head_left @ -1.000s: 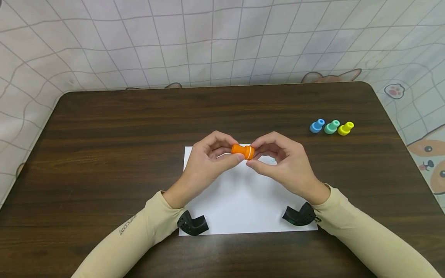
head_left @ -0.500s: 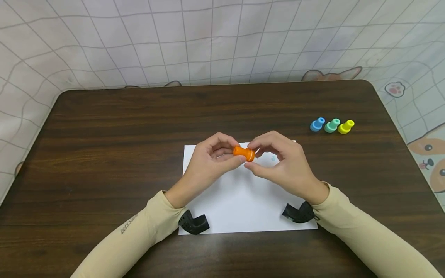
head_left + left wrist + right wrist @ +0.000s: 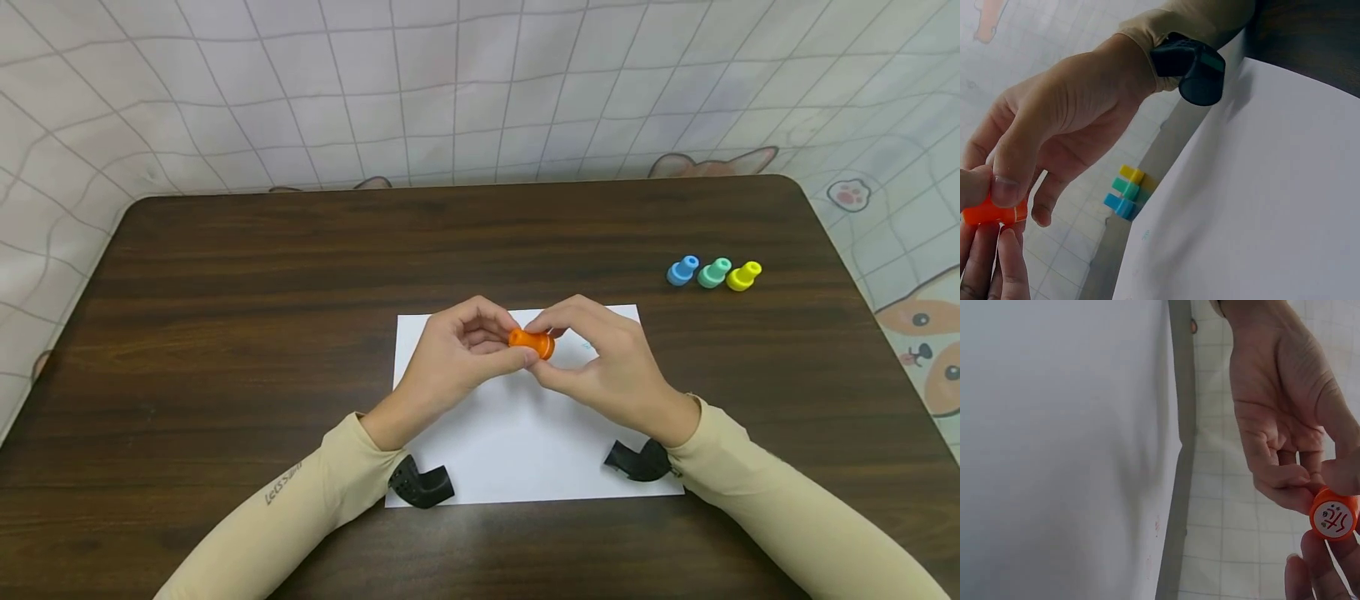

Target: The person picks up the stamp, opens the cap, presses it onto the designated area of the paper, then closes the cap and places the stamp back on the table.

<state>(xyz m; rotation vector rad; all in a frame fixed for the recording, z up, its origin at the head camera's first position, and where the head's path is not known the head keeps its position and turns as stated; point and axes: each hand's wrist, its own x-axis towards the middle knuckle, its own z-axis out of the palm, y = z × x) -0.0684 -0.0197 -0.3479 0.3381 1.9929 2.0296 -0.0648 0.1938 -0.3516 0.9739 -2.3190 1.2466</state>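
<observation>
Above the white paper (image 3: 525, 433), near its far edge, held off the sheet: a small orange stamp (image 3: 532, 342), lying sideways between both hands. Left hand (image 3: 450, 367) pinching the narrower handle end with thumb and curled fingertips; right hand (image 3: 600, 367) clamped the same way round the wider end, thumb below and fingers arched over the top. Seen from the right wrist, the round stamp face (image 3: 1333, 519), white with orange marks, facing out and bare, with no cap showing over it. Seen from the left wrist, the orange body (image 3: 994, 212) squeezed under a thumb, a thin pale ring near one end. On the paper just beyond the right hand, a faint bluish mark (image 3: 588, 343), too small to read. Further right of the paper, well apart from it, three more stamps side by side on the dark table (image 3: 225, 275): blue (image 3: 683, 271), green (image 3: 713, 272), yellow (image 3: 743, 276), all tipped over. Judging by this, the orange piece probably mid-way through opening or closing, not yet pressed down; most of the sheet blank apart from that one mark. Black wrist camera mounts (image 3: 420, 483) resting at the paper's near edge.
</observation>
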